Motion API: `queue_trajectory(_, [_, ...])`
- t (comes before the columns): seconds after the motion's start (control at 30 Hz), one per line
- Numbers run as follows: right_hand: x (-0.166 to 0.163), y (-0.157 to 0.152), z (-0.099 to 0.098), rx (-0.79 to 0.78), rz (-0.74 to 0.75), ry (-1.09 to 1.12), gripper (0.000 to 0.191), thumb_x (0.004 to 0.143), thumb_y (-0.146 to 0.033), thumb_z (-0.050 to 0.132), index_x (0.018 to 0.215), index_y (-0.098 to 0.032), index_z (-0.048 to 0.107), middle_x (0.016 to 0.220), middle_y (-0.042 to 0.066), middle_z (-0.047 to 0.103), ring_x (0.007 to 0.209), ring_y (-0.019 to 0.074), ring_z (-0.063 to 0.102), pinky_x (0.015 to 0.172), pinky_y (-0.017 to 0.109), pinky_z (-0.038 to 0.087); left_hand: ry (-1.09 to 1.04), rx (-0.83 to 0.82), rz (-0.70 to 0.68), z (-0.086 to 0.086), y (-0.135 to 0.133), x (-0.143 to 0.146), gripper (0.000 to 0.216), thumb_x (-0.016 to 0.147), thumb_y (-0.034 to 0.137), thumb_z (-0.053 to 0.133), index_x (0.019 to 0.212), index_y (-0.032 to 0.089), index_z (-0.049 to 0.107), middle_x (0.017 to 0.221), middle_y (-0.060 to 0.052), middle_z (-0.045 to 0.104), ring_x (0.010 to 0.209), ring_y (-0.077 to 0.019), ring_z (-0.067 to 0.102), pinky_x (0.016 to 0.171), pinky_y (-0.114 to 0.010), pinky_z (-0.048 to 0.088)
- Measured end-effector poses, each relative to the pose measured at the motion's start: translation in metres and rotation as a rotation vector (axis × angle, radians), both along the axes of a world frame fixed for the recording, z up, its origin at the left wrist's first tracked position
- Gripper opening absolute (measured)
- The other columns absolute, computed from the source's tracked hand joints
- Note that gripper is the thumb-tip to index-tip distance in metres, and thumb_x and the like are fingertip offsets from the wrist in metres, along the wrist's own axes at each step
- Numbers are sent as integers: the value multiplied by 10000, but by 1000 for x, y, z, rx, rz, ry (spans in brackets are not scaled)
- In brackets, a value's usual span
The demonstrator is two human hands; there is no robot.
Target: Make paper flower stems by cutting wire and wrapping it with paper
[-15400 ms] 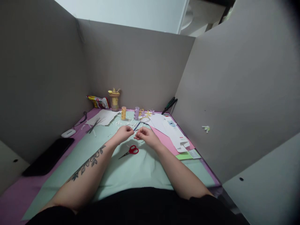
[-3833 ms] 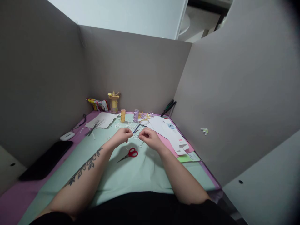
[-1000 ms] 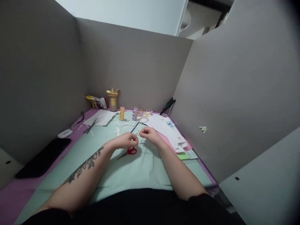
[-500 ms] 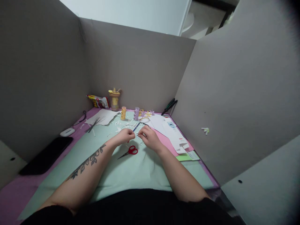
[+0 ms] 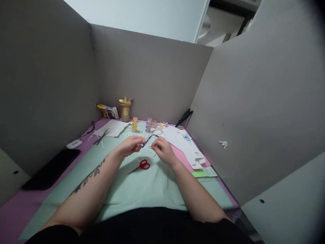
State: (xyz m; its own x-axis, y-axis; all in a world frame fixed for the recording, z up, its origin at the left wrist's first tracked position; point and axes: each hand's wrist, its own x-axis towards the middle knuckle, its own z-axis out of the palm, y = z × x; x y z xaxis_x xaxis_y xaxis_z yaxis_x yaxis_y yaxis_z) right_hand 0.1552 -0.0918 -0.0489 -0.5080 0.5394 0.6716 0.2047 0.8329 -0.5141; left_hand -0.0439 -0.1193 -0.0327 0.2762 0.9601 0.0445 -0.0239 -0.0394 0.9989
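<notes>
My left hand [image 5: 132, 144] is closed in a pinch above the table, and what it holds is too small to make out. Just across from it, my right hand [image 5: 162, 149] pinches the end of a thin white paper strip [image 5: 148, 146] between thumb and fingers. A blue pen-like stick [image 5: 147, 140] lies between the hands, slightly beyond the fingertips. Nearer to me, red-handled scissors [image 5: 141, 165] rest on the pale green cloth [image 5: 142, 189]. White paper scraps [image 5: 140, 133] are scattered behind the hands.
A yellow cylinder [image 5: 134, 124] and a purple one [image 5: 148, 125] stand farther back. Dark thin strips [image 5: 103, 136] lie on white paper at left, near a black phone-like slab [image 5: 52, 169]. Papers [image 5: 189, 147] cover the right side; black-handled pliers-like tool [image 5: 184, 117] leans on the partition.
My left hand has turned and shifted slightly left and up, widening the gap to my right hand. More of the blue stick shows. The view has tilted a little.
</notes>
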Motion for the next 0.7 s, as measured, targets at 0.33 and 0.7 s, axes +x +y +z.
queue_trajectory(0.33, [4,17,-3,-269,20,3,64,731,-137,594,692,-177,624,732,0,545,667,125,496,618,250,388,357,76,-258,3,-11,10,122,664,257,541,704,165,612,551,35,478,444,-76,373,439,-204,266])
queue_trajectory(0.7, [-2,10,-9,-15,26,-87,125,760,-93,551,734,-198,613,777,19,547,763,154,532,705,278,416,650,230,76,-24,2,21,74,563,180,532,525,178,595,472,27,526,503,-124,429,507,-230,285])
